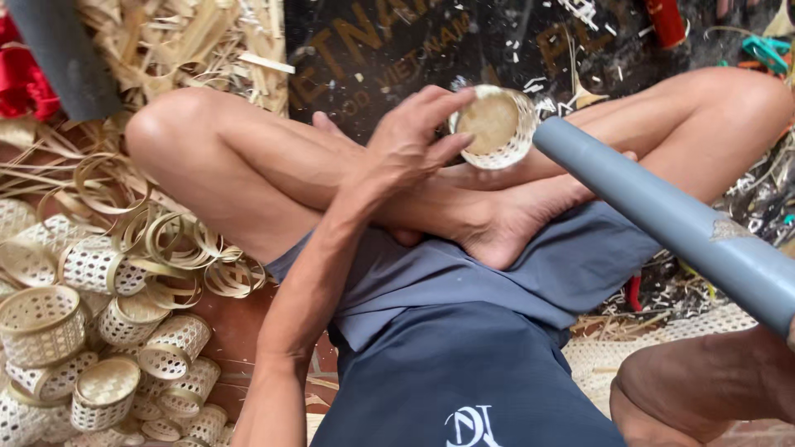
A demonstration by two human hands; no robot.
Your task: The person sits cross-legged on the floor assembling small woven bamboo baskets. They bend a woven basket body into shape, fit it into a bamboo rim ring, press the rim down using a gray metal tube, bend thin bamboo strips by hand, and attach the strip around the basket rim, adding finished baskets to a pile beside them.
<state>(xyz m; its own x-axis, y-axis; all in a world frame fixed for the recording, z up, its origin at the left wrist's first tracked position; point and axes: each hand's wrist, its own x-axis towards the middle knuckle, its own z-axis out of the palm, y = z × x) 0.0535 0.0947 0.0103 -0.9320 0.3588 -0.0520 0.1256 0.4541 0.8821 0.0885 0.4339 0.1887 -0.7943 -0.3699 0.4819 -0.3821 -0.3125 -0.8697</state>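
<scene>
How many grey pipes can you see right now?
2. One grey pipe runs from the small woven basket in the left hand to the right edge; the other grey pipe lies top left, cut off by the frame.

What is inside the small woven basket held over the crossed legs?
The small woven basket is held by the left hand with its flat woven base facing the camera, so its inside is hidden. The grey pipe points at its rim; whether the tip enters it cannot be told.
</scene>
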